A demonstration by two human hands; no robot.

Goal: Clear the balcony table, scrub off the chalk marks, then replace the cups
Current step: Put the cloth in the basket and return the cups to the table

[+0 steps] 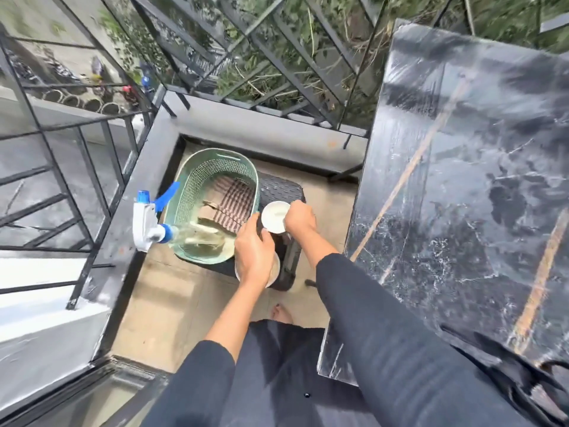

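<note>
White cup (275, 217): upright on the near right part of a dark plastic stool (281, 186), just beside the basket, mouth up; its inside looks pale, and blur stops me reading any contents.

Right hand (300, 218): fingers curled at the cup's right rim, pinching it. Sleeve dark, down to the forearm.

Second cup (275, 271): pale, on the stool's near edge, mostly covered by the left wrist. Only a crescent of its rim and inside shows.

Left hand (254, 251): back toward the camera, above the second cup, fingers reaching toward the gap between basket and white cup. Cannot tell whether it grips anything or only hovers; the fingertips are hidden and blurred.

Green basket (197, 192): oval, perforated wall, slot handle on the far side, standing on the left part of the stool and overhanging it. Contents:
- striped cloth (231, 200), brown and light, lying crumpled on the bottom toward the right wall
- spray bottle (197, 235), clear body lying on its side along the near wall, some pale liquid in it; its white and blue trigger head sticks out over the basket's left rim

Balcony table (462, 180): black marble top with tan veins, right of the stool and well above it; surface glossy, streaked.

Black metal railing (92, 186) at left and behind the stool
</note>
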